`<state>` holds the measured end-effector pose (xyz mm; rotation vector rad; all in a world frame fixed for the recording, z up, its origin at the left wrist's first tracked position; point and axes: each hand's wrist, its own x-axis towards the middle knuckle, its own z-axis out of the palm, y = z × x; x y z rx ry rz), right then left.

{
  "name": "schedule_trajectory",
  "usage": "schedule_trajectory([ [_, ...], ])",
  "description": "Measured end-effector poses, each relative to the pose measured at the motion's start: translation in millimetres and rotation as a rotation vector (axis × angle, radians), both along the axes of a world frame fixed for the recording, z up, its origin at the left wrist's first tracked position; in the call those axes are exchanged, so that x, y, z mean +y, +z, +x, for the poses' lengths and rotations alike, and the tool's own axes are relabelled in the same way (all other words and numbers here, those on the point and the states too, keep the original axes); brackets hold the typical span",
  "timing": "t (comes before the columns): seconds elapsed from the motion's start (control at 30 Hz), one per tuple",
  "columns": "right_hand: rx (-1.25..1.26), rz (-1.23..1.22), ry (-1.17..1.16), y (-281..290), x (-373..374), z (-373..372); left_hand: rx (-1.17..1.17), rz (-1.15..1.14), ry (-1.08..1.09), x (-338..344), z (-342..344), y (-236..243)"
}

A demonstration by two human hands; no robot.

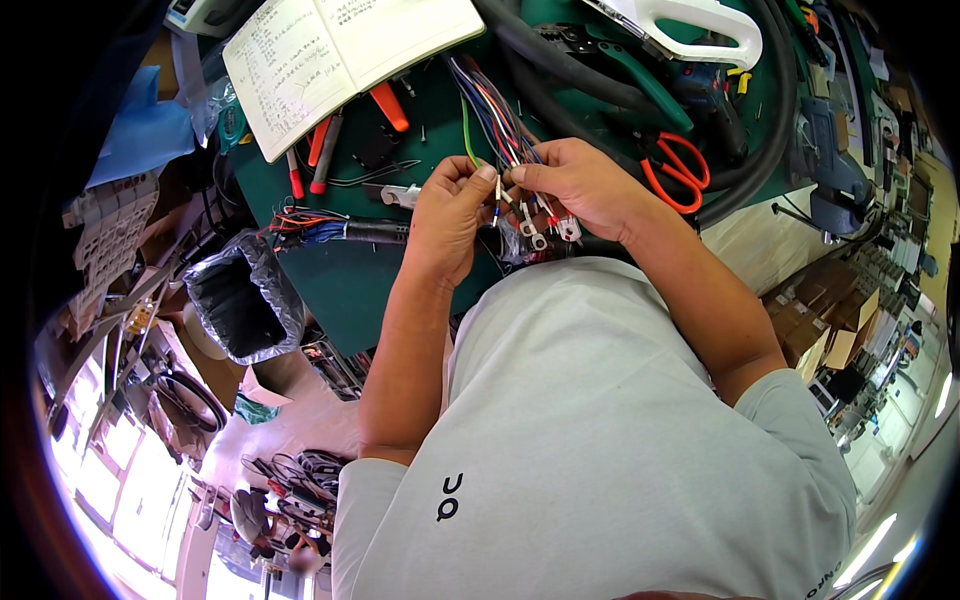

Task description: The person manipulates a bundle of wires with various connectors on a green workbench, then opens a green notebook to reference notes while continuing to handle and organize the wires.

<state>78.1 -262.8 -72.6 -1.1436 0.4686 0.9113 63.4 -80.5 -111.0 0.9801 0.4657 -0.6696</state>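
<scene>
A bundle of thin coloured wires (487, 105) fans out over the green table towards my body. My left hand (443, 215) is closed, its thumb and forefinger pinching a thin wire near its tip. A green-yellow wire (466, 128) runs down to the same fingers. Close beside it, my right hand (575, 185) pinches wires of the bundle between thumb and fingers. Below the hands hang wire ends with metal ring lugs (534, 236); a larger lug (569, 229) shows by the right fingers. Which single wires lie inside the fingertips is partly hidden.
An open notebook (350, 50) lies at the back left. Red-handled scissors (680, 175), a green-handled crimping tool (645, 85) and thick black cable (745, 185) are on the right. A stripped cable (375, 230) lies left, above a lined bin (245, 300).
</scene>
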Motion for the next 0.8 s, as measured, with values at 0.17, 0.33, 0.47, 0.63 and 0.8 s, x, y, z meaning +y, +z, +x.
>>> schedule_trajectory([
  [0.17,0.003,-0.035,-0.012,-2.4,1.7,-0.5,-0.024,0.038,0.000,-1.7,1.2,4.5],
  [0.33,0.040,-0.009,-0.006,6.0,-1.5,2.2,-0.028,0.072,-0.032,3.7,1.3,9.4],
  [0.47,0.061,-0.037,-0.017,8.1,-2.3,2.0,-0.004,0.072,-0.080,12.3,1.4,6.7],
  [0.63,0.044,-0.023,-0.014,4.6,-5.5,1.0,0.027,0.030,-0.104,13.0,4.8,9.7],
  [0.8,0.047,-0.019,-0.017,5.1,-6.2,1.0,0.103,-0.055,-0.133,11.4,7.1,13.5],
])
